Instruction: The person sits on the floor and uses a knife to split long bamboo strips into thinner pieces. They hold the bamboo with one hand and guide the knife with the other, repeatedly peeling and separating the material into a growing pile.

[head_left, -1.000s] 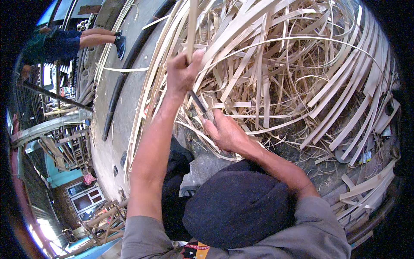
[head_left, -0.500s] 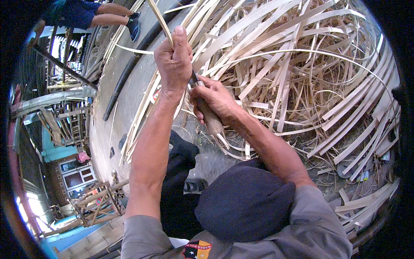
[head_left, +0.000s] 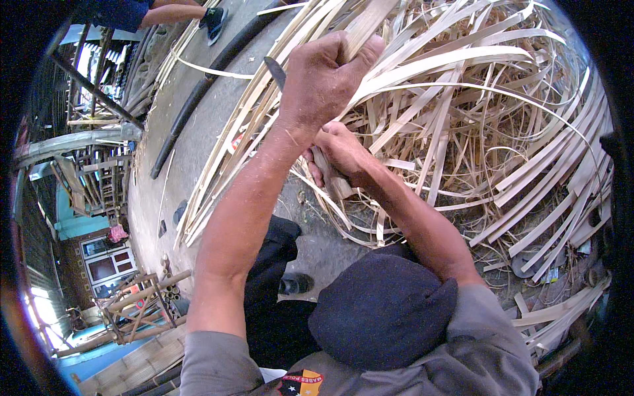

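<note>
My left hand point(head_left: 325, 80) is closed around a pale bamboo strip point(head_left: 370, 28) that slants up and to the right from the fist, its broad face showing. Below it, my right hand point(head_left: 342, 150) grips a knife by its thick wooden handle point(head_left: 338, 187). The dark blade tip point(head_left: 275, 71) pokes out to the left of my left hand. The rest of the blade is hidden behind the left hand and wrist, so I cannot tell whether it touches the strip. Long thin bamboo strips point(head_left: 218, 177) lie on the ground just left of my hands.
A large tangled heap of bamboo strips and shavings point(head_left: 456, 105) spreads over the ground to the right. A long dark pipe point(head_left: 191, 112) lies to the left. At the upper left another person's leg point(head_left: 175, 13) shows. A bamboo frame point(head_left: 142, 307) stands at the lower left.
My left hand has moved right with the strip, which now tilts to the right instead of the left. My right hand shifted slightly right with the knife. The blade tip has come into sight.
</note>
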A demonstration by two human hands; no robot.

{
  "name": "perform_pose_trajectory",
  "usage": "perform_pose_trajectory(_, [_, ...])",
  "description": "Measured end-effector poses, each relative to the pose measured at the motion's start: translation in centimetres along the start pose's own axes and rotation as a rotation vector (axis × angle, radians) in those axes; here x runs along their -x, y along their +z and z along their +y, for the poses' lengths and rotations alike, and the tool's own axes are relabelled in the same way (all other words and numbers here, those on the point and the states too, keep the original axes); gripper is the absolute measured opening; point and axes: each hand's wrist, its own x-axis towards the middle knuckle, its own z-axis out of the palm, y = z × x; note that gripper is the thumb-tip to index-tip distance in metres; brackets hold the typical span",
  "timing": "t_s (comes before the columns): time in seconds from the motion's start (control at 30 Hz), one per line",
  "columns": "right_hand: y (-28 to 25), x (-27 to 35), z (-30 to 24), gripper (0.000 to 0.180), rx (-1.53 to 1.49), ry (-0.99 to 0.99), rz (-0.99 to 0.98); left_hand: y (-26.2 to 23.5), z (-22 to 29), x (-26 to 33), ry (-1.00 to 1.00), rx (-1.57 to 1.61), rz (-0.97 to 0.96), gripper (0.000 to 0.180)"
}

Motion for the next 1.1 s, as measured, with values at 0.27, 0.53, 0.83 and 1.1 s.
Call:
perform_pose_trajectory(0.27, [-2.4,0.8,1.5,0.02,-0.597,0.116,-0.225,-4.8,1.1,0.9,-0.09,0.048,0.072,0.049])
perform_pose_trajectory(0.53, [-1.3,0.6,1.9,0.025,-0.498,0.035,-0.268,-4.8,3.9,-0.6,0.096,-0.179,0.236,0.058])
perform_pose_trajectory(0.83, [4.4,-0.6,-7.2,0.033,0.101,-0.167,-0.01,-5.7,5.0,-4.3,0.258,-0.36,0.051,0.057])
perform_pose_trajectory(1.1, [-4.2,2.8,-1.2,0.018,-0.276,-0.032,0.108,-5.1,2.2,-3.4,0.05,0.204,0.332,0.053])
